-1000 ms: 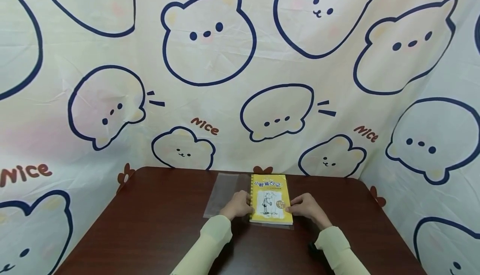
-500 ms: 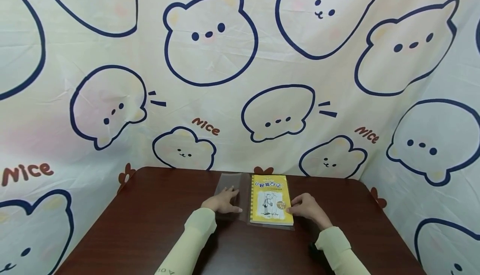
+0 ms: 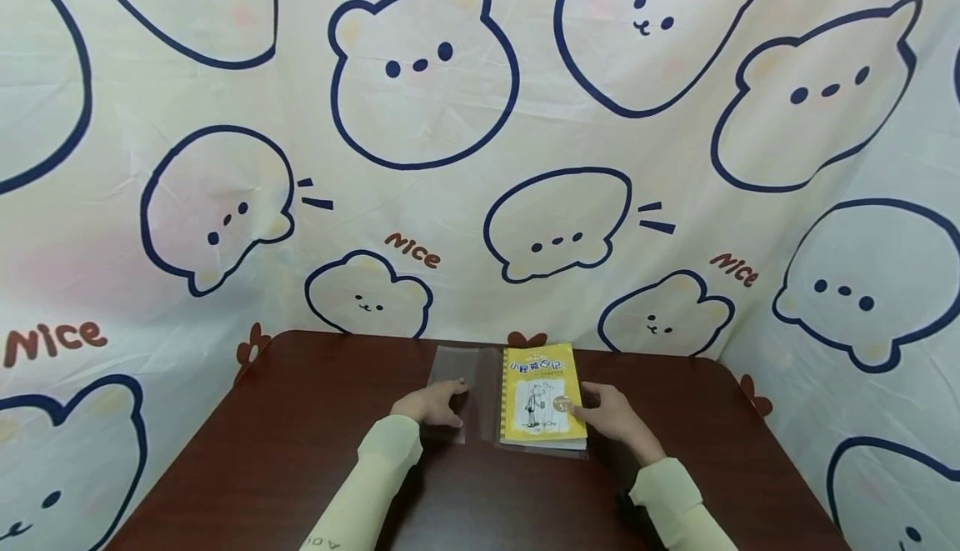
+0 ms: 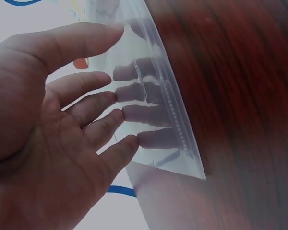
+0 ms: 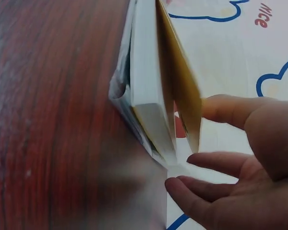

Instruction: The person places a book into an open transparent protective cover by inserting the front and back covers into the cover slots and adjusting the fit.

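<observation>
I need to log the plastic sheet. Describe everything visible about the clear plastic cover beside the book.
The clear plastic cover is a thin, see-through, glossy film with a seam strip near one edge. It lies flat on the dark wooden table, reaching under the yellow book. The left hand presses on it with straight fingers.

The word "Nice" is printed in brown on the cartoon-bear backdrop cloth [image 3: 450, 117] (several times over). A yellow book [image 3: 542, 397] on the desk carries a Chinese title, too small to read reliably.
</observation>
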The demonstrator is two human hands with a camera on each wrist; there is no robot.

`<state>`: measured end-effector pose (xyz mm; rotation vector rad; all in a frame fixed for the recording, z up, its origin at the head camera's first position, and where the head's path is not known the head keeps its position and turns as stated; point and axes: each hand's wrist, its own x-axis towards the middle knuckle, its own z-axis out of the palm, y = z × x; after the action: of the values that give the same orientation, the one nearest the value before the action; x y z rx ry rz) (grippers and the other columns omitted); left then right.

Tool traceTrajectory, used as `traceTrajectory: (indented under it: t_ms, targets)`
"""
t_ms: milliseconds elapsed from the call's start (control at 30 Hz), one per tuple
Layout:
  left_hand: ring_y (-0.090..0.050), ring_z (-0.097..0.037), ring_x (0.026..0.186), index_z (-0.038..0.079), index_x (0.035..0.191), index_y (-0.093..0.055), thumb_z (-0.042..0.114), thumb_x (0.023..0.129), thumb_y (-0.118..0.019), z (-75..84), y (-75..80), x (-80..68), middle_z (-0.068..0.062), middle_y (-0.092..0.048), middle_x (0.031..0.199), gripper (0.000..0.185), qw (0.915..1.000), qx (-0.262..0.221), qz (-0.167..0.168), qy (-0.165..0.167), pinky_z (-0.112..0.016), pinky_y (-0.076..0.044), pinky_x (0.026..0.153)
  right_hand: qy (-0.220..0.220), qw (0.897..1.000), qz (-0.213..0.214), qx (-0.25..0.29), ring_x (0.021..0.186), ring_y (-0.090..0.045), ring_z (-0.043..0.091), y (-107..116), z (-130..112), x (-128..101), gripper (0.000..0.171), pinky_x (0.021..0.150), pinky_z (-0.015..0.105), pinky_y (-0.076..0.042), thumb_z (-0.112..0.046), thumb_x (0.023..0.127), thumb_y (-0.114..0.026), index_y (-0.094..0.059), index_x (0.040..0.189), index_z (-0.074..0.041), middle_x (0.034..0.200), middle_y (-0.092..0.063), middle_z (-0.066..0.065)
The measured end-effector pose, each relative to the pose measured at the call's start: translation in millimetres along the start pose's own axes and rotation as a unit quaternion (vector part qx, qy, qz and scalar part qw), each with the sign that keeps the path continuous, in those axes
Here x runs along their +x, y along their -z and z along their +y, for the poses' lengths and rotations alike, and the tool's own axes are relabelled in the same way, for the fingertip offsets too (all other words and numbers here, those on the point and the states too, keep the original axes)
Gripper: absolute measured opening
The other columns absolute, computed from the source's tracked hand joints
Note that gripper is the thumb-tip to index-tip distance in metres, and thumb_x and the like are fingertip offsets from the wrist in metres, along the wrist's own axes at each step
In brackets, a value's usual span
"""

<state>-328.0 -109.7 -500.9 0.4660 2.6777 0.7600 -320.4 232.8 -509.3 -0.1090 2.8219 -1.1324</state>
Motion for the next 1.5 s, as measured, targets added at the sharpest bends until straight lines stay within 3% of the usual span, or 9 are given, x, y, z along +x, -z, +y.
traceTrajectory:
  t_ms: [333,467,633,767,900,1033,1167,1333,1500]
  targets:
    - [-0.036,-0.041,0.147,0.001,0.145,-0.054,0.014,0.086,-0.082,-2.8,2.5,-1.6,-0.015,-0.044,0.158,0.067,0.9997,-0.005,0.023,-0.003,-0.058,-0.037,0.114,0.053,0.996,0.043,0.061,0.139,-0.046,0.042,2.2,-5.7,4.9,0.056,0.111,0.065,-0.037,-0.025,0.098,-0.068,-0.051,0.145,0.002,0.149,-0.050,0.024]
    - [-0.036,-0.042,0.147,-0.001,0.146,-0.052,0.012,0.086,-0.082,-5.8,0.9,-4.1,-0.018,-0.043,0.158,0.068,0.9996,-0.010,0.025,-0.012,-0.056,-0.037,0.115,0.064,0.990,0.053,0.118,0.126,-0.059,0.034,-4.5,-10.8,7.9,0.050,0.109,0.057,-0.044,-0.020,0.101,-0.064,-0.052,0.146,-0.001,0.148,-0.053,0.022]
    - [-0.037,-0.043,0.146,-0.001,0.145,-0.053,0.010,0.085,-0.083,-12.1,-0.8,-5.3,-0.020,-0.042,0.158,0.069,0.9992,-0.023,0.030,-0.011,-0.057,-0.036,0.115,0.068,0.979,0.037,0.190,0.103,-0.068,0.024,-14.7,-25.0,13.8,0.052,0.085,0.037,-0.059,-0.015,0.101,-0.061,-0.047,0.150,-0.005,0.143,-0.056,0.021]
    - [-0.036,-0.043,0.146,-0.002,0.145,-0.053,0.010,0.085,-0.083,-12.0,-1.1,-5.8,-0.020,-0.041,0.158,0.068,0.9991,-0.028,0.030,-0.009,-0.058,-0.036,0.115,0.066,0.968,0.026,0.239,0.097,-0.071,0.025,-19.0,-37.2,19.9,0.061,0.074,0.032,-0.060,-0.008,0.100,-0.055,-0.035,0.158,-0.008,0.144,-0.056,0.023]
    - [-0.036,-0.043,0.147,-0.002,0.145,-0.052,0.012,0.085,-0.083,-10.2,-1.3,-6.2,-0.020,-0.041,0.158,0.069,0.9989,-0.033,0.027,-0.017,-0.058,-0.035,0.116,0.071,0.964,0.041,0.253,0.096,-0.071,0.026,-19.6,-49.8,23.7,0.062,0.071,0.029,-0.058,-0.006,0.099,-0.053,-0.035,0.158,-0.008,0.144,-0.056,0.023]
    - [-0.038,-0.043,0.146,-0.001,0.145,-0.053,0.012,0.084,-0.084,-9.5,-1.1,-6.5,-0.020,-0.042,0.158,0.070,0.9990,-0.027,0.029,-0.021,-0.058,-0.035,0.115,0.093,0.965,0.042,0.243,0.105,-0.069,0.026,-20.1,-62.2,27.3,0.057,0.076,0.027,-0.058,-0.009,0.100,-0.055,-0.041,0.155,-0.007,0.146,-0.056,0.020]
    - [-0.037,-0.042,0.146,-0.001,0.146,-0.052,0.013,0.085,-0.083,-10.2,0.0,-7.4,-0.019,-0.042,0.158,0.070,0.9992,-0.027,0.025,-0.019,-0.058,-0.035,0.116,0.133,0.965,0.023,0.223,0.119,-0.063,0.034,-23.5,-69.9,31.3,0.055,0.088,0.038,-0.057,-0.010,0.102,-0.056,-0.041,0.156,-0.008,0.150,-0.052,0.019]
    - [-0.037,-0.042,0.147,-0.001,0.146,-0.052,0.015,0.086,-0.083,-10.1,1.9,-9.5,-0.018,-0.042,0.159,0.070,0.9993,-0.026,0.021,-0.017,-0.058,-0.034,0.116,0.167,0.967,-0.002,0.194,0.149,-0.034,0.036,-29.4,-76.4,33.8,0.060,0.116,0.057,-0.036,-0.015,0.105,-0.054,-0.031,0.160,-0.009,0.164,-0.035,0.013]
    - [-0.035,-0.042,0.147,0.000,0.147,-0.051,0.014,0.086,-0.082,-12.7,0.5,-11.6,-0.018,-0.040,0.159,0.070,0.9992,-0.031,0.019,-0.014,-0.058,-0.033,0.117,0.181,0.968,-0.026,0.173,0.155,-0.021,0.033,-36.6,-82.3,34.7,0.062,0.120,0.058,-0.027,-0.015,0.106,-0.050,-0.025,0.162,-0.012,0.168,-0.025,0.010]
